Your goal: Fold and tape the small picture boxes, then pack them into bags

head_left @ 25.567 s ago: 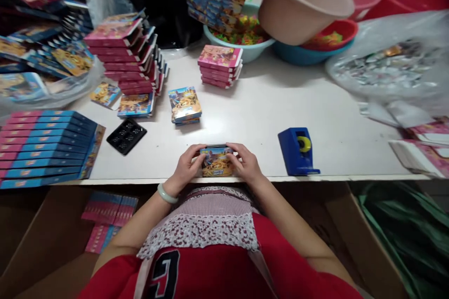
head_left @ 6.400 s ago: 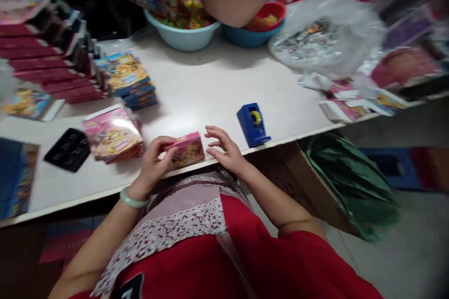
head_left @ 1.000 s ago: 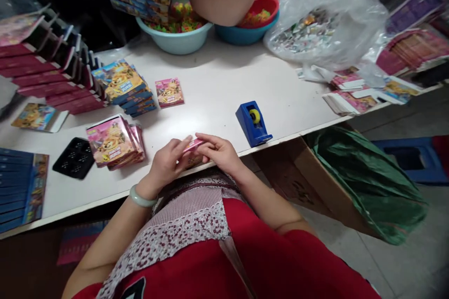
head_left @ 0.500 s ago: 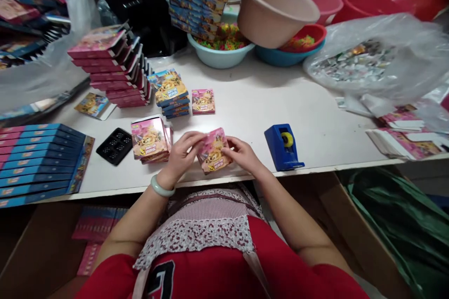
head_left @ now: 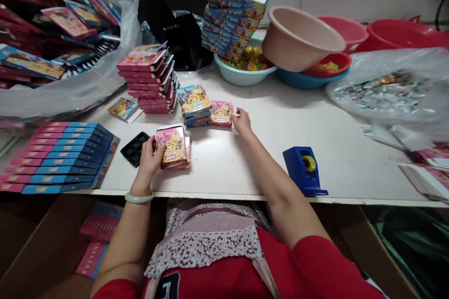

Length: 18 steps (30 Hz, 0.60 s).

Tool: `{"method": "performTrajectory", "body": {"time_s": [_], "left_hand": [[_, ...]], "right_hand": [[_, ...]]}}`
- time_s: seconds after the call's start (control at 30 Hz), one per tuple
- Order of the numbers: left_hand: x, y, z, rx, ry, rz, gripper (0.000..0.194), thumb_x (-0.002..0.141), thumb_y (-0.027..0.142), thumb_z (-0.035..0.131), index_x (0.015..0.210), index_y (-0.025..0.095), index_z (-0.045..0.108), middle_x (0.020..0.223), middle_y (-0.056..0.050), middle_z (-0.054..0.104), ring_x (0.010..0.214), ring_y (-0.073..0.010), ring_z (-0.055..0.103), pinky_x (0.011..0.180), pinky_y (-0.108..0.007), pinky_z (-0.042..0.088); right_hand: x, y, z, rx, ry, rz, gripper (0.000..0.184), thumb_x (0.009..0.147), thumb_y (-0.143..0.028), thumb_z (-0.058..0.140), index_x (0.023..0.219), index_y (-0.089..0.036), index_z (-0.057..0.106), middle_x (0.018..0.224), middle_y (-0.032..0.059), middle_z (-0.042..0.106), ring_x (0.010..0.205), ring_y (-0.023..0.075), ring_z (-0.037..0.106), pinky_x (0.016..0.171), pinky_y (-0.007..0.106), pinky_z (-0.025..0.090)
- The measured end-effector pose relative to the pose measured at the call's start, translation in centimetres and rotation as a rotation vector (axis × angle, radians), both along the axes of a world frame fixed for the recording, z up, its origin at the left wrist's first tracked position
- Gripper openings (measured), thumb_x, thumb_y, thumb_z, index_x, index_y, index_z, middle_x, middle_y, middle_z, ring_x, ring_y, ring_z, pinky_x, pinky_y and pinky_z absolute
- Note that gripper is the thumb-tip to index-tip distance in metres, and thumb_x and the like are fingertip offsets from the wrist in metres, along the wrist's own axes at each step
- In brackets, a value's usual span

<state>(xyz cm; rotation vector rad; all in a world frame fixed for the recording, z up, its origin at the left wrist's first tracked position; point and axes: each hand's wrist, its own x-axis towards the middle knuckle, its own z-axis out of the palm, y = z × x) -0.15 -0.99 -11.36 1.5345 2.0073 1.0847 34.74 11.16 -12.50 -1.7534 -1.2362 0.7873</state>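
My left hand (head_left: 150,161) is at the left side of a short stack of pink boxes (head_left: 171,147), its thumb over the top box and its fingers curled at the edge. Farther forward, my right hand (head_left: 242,121) has its bent fingertips against the right edge of a flat pink box (head_left: 221,113). That box lies right beside a small pile of blue boxes (head_left: 194,103). Partly behind my left hand is a black tray with several square pockets (head_left: 133,148).
A blue tape dispenser (head_left: 303,170) stands near the front edge. Tall box stacks (head_left: 147,79) and a plastic bag of boxes (head_left: 129,23) are at left. Basins (head_left: 245,77) line the back; a bag of small packets (head_left: 386,93) lies at right.
The pink box that both hands held at the front has moved forward to beside the blue pile with my right hand. My left hand has moved left to the pink stack. The view has shifted.
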Motion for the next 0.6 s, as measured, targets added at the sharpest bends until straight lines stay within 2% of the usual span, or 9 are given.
{"method": "performTrajectory", "body": {"time_s": [0.07, 0.13, 0.2, 0.23, 0.33, 0.4, 0.5, 0.6], "left_hand": [[0.5, -0.1, -0.1, 0.014, -0.036, 0.012, 0.05, 0.078, 0.039, 0.071, 0.124, 0.019, 0.063, 0.113, -0.011, 0.061, 0.105, -0.0268, 0.063, 0.101, -0.042, 0.052], [0.8, -0.1, -0.1, 0.041, -0.06, 0.027, 0.047, 0.078, 0.036, 0.071, 0.122, 0.019, 0.064, 0.111, -0.01, 0.062, 0.103, -0.0255, 0.063, 0.098, -0.04, 0.052], [1.1, -0.1, 0.0, 0.085, -0.082, 0.045, 0.044, 0.078, 0.033, 0.069, 0.12, 0.019, 0.065, 0.108, -0.009, 0.063, 0.1, -0.0234, 0.063, 0.095, -0.037, 0.053], [1.2, -0.1, 0.0, 0.104, -0.097, 0.052, 0.043, 0.079, 0.032, 0.068, 0.12, 0.019, 0.065, 0.106, -0.008, 0.063, 0.096, -0.0221, 0.063, 0.093, -0.036, 0.053], [1.1, -0.3, 0.3, 0.137, -0.146, 0.053, 0.045, 0.077, 0.031, 0.069, 0.12, 0.017, 0.065, 0.102, -0.007, 0.063, 0.086, -0.0184, 0.061, 0.086, -0.034, 0.054], [1.2, -0.8, 0.8, 0.155, -0.199, 0.022, 0.048, 0.076, 0.033, 0.073, 0.12, 0.017, 0.065, 0.103, -0.007, 0.063, 0.084, -0.017, 0.061, 0.084, -0.032, 0.055], [2.4, -1.9, 1.9, 0.218, -0.342, -0.149, 0.064, 0.077, 0.038, 0.079, 0.136, 0.023, 0.056, 0.113, -0.008, 0.063, 0.091, -0.0167, 0.064, 0.082, -0.028, 0.057], [5.3, -3.6, 2.3, 0.292, -0.423, -0.403, 0.076, 0.086, 0.038, 0.075, 0.152, 0.033, 0.038, 0.124, -0.01, 0.062, 0.099, -0.0179, 0.066, 0.083, -0.029, 0.06]], "right_hand": [[-1.7, -2.9, 0.0, 0.149, -0.002, 0.107, 0.033, 0.09, -0.025, 0.055, 0.121, -0.019, 0.064, 0.129, 0.015, 0.065, 0.116, 0.0255, 0.062, 0.103, 0.044, 0.05], [-4.5, -6.0, 0.0, 0.231, 0.065, 0.358, 0.029, 0.092, -0.03, 0.055, 0.117, -0.021, 0.066, 0.121, 0.012, 0.069, 0.109, 0.0243, 0.065, 0.095, 0.041, 0.054], [-7.7, -8.4, 0.0, 0.175, 0.179, 0.582, 0.029, 0.091, -0.033, 0.06, 0.116, -0.022, 0.067, 0.113, 0.0089, 0.073, 0.098, 0.0223, 0.068, 0.087, 0.038, 0.057], [-9.3, -9.2, 0.0, 0.128, 0.232, 0.637, 0.031, 0.09, -0.033, 0.063, 0.118, -0.022, 0.066, 0.112, 0.0081, 0.073, 0.096, 0.0213, 0.068, 0.085, 0.037, 0.057], [-12.7, -9.9, 0.1, 0.045, 0.347, 0.627, 0.036, 0.087, -0.03, 0.067, 0.122, -0.021, 0.063, 0.108, 0.0067, 0.073, 0.093, 0.0194, 0.068, 0.088, 0.037, 0.057], [-13.6, -9.6, 0.5, 0.021, 0.411, 0.579, 0.044, 0.084, -0.028, 0.07, 0.126, -0.021, 0.06, 0.102, 0.0054, 0.072, 0.089, 0.0187, 0.068, 0.087, 0.036, 0.057], [-12.7, -10.0, 1.6, 0.063, 0.504, 0.561, 0.066, 0.083, -0.029, 0.072, 0.144, -0.025, 0.046, 0.109, 0.0056, 0.069, 0.082, 0.0173, 0.069, 0.079, 0.033, 0.061], [-9.5, -11.9, 2.4, 0.2, 0.505, 0.597, 0.071, 0.089, -0.035, 0.066, 0.153, -0.032, 0.035, 0.126, 0.0077, 0.065, 0.087, 0.0175, 0.071, 0.078, 0.033, 0.062]]}}
